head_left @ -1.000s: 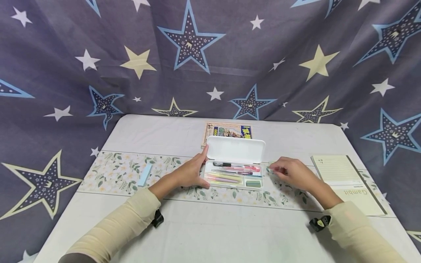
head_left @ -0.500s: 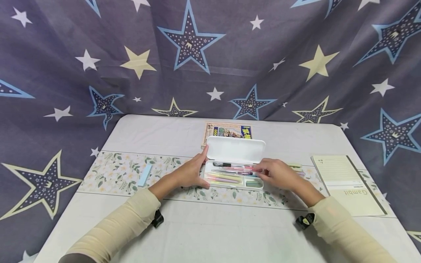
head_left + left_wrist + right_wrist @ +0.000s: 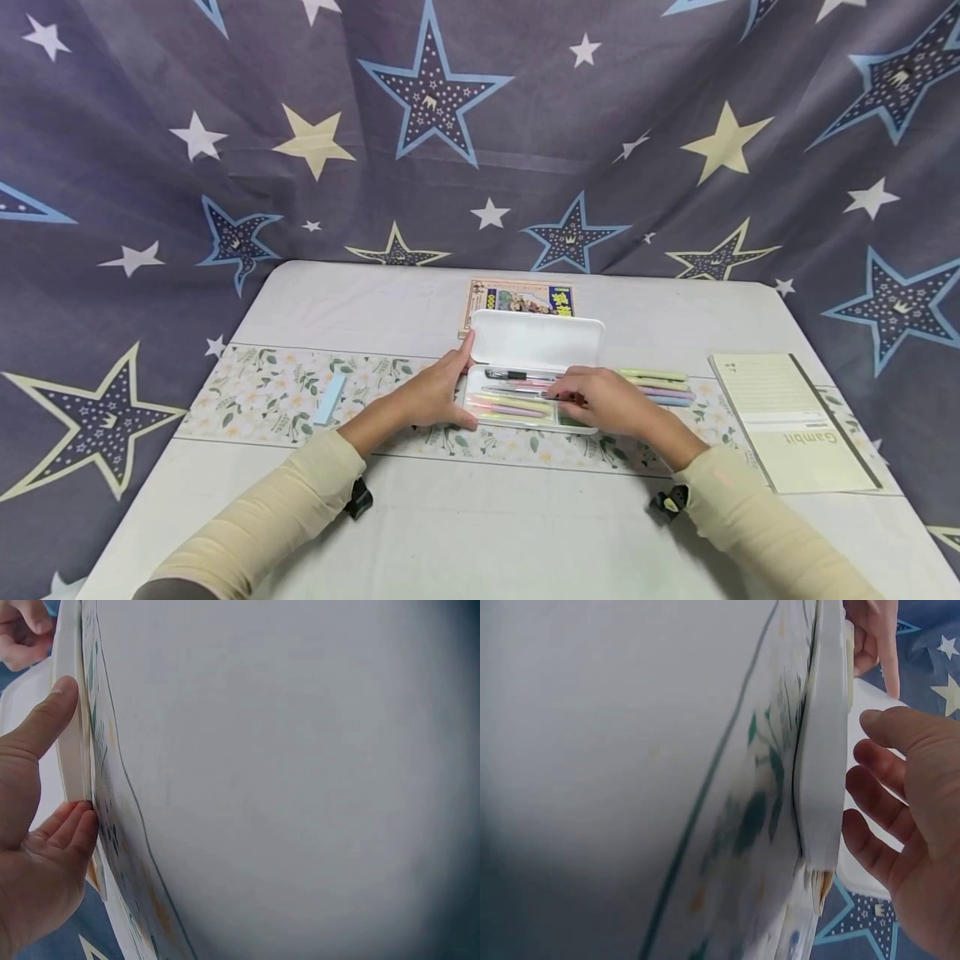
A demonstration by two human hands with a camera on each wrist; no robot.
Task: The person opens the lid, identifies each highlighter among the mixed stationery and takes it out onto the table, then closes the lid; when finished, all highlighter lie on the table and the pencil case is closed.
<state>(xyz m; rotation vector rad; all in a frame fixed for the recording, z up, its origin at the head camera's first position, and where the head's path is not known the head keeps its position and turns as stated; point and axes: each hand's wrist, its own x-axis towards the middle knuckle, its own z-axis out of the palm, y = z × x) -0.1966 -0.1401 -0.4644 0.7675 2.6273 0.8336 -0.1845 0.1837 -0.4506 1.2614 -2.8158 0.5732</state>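
Note:
A white pencil case (image 3: 536, 342) lies with its lid raised. Inside are several pens (image 3: 510, 407) and a black-capped pen (image 3: 506, 375). My left hand (image 3: 438, 387) holds the case's left end, thumb at the near corner and fingers behind at the hinge side; the left wrist view shows the thumb (image 3: 52, 712) along its wall. Over the right half of the case is my right hand (image 3: 600, 398), fingertips down at the ends of the middle pens. In the right wrist view its fingers (image 3: 877, 799) are loosely curled, no pen visible between them. The hand hides the pens' right ends.
Several pastel pens (image 3: 663, 388) lie just right of the case. A notebook (image 3: 802, 429) is at the far right. A light blue strip (image 3: 330, 398) rests on the floral cloth at left. Behind the raised lid lies a colourful book (image 3: 525, 296).
My right hand has moved left from beside the case to over its pens, uncovering the pastel pens on the right. My left hand keeps its place on the case.

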